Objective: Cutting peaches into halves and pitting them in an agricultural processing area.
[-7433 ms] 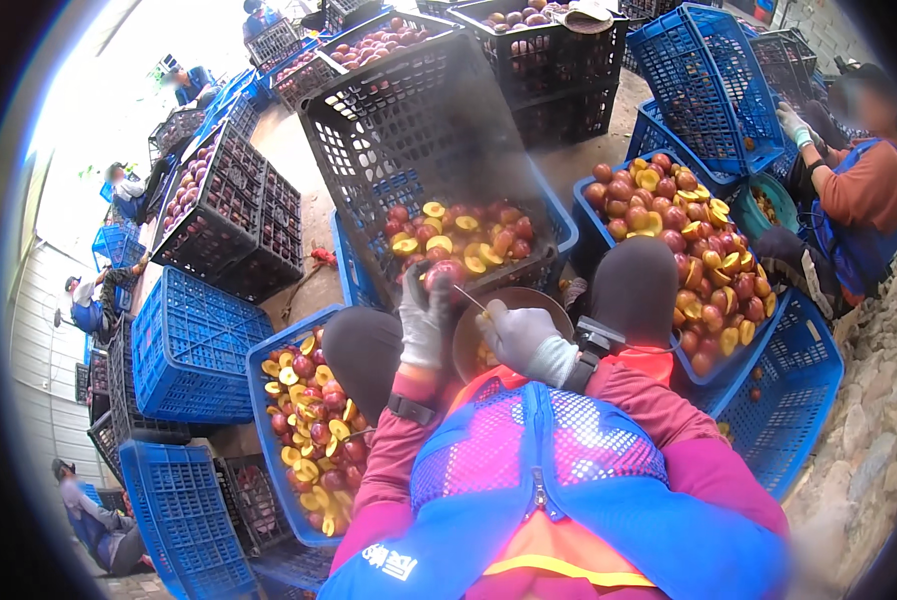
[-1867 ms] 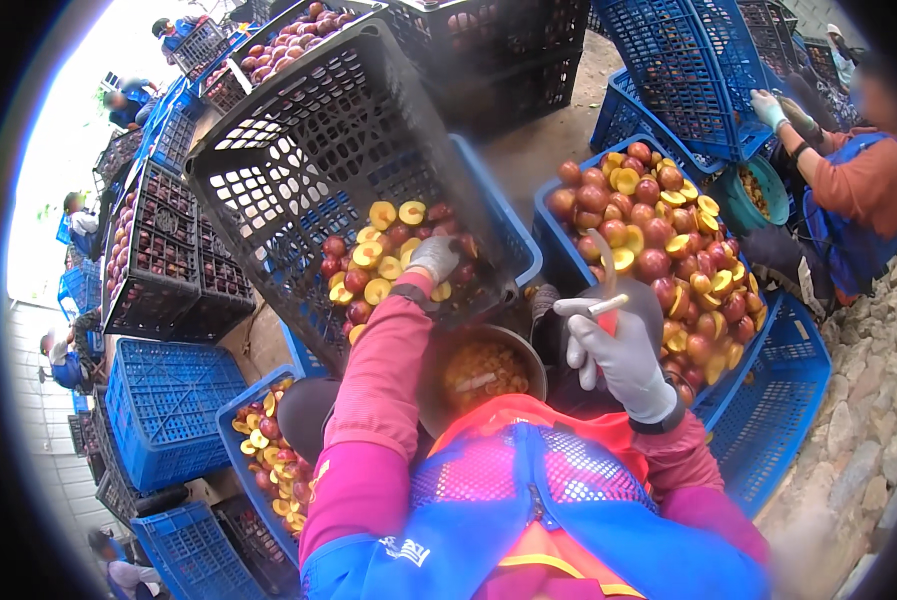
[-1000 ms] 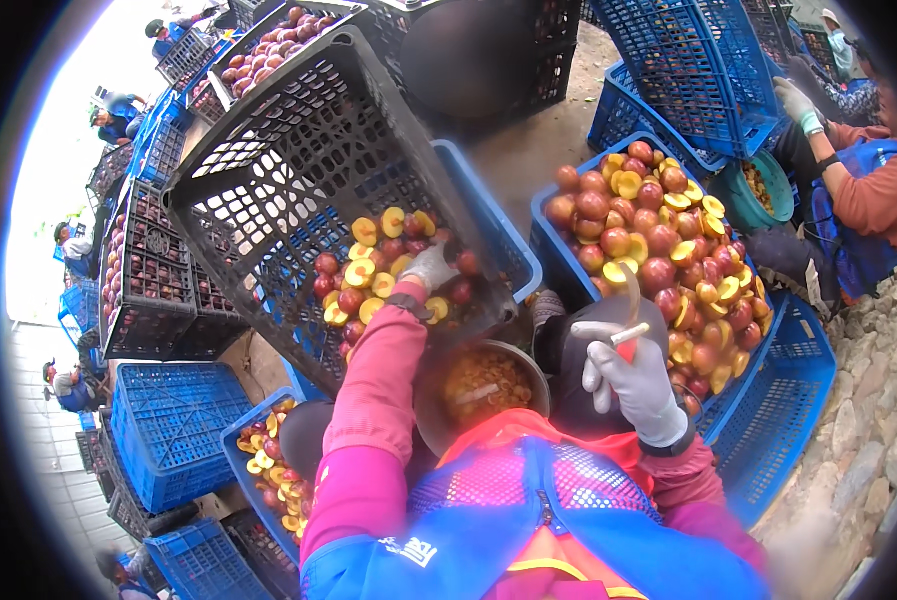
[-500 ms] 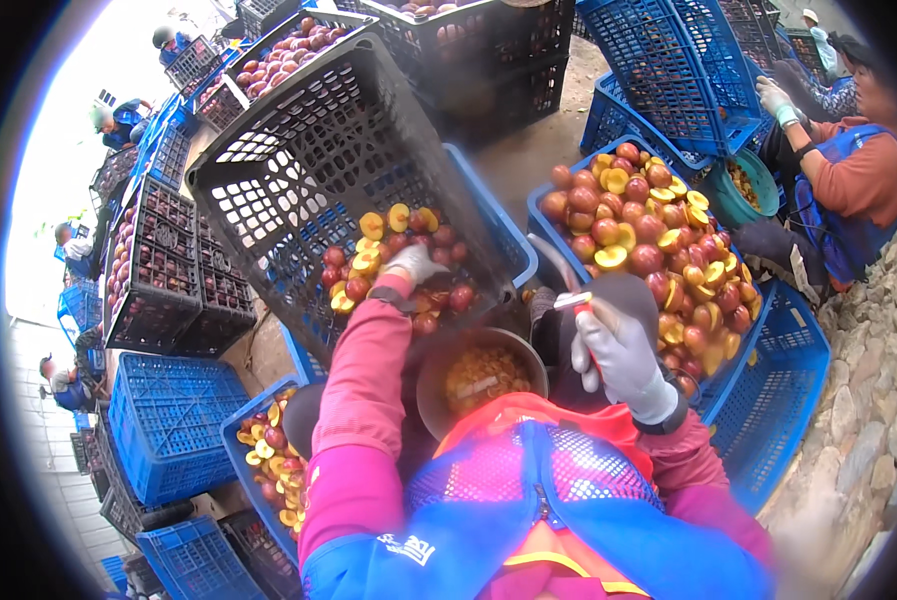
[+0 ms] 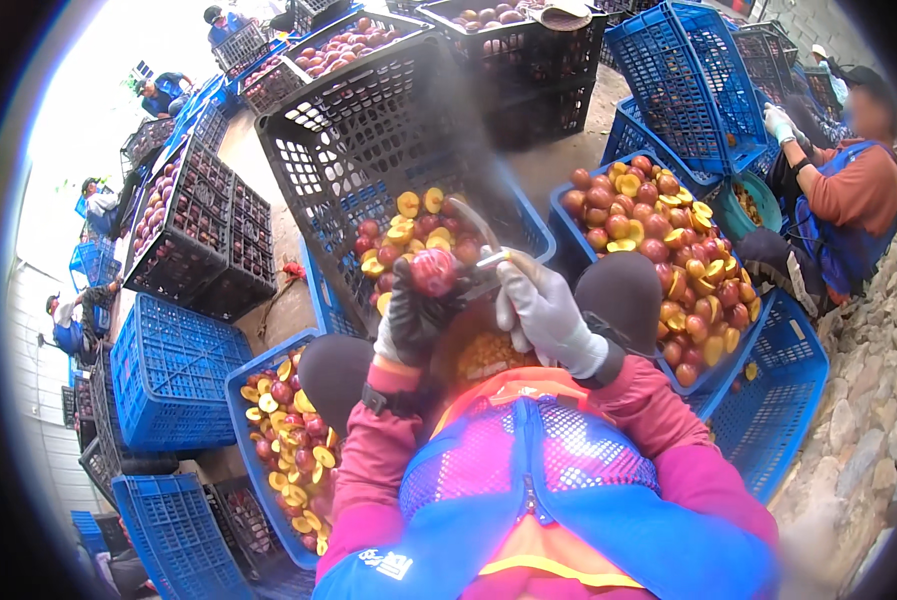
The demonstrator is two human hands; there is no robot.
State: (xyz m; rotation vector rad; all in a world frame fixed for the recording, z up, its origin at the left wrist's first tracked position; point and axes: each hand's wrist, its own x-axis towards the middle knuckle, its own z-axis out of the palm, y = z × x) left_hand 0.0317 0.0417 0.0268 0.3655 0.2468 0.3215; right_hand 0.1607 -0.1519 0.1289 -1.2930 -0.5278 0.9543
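Note:
Above a bowl between my knees, my left hand (image 5: 408,325), in a dark-palmed glove, is closed around a whole reddish plum (image 5: 433,272). My right hand (image 5: 548,315), gloved in pale grey, grips a knife (image 5: 485,232) with a curved blade. The blade points up and left, close beside the plum; whether it touches is hard to tell. Behind my hands a tilted black crate (image 5: 303,190) holds whole plums and yellow-fleshed cut halves (image 5: 408,204). Small yellowish-brown pieces (image 5: 490,352), perhaps pits, lie in the bowl, which my hands partly hide.
A blue crate (image 5: 560,203) heaped with whole and cut plums stands at my right knee, another (image 5: 243,400) at my left. Stacked blue crates (image 5: 173,385) and black crates of plums (image 5: 193,240) line the left. A co-worker (image 5: 848,190) sits at right beside a teal basin (image 5: 736,212).
My left hand has come up out of the black crate with a plum and moved toward my body. The right hand has brought the knife leftward to it. The view has shifted slightly.

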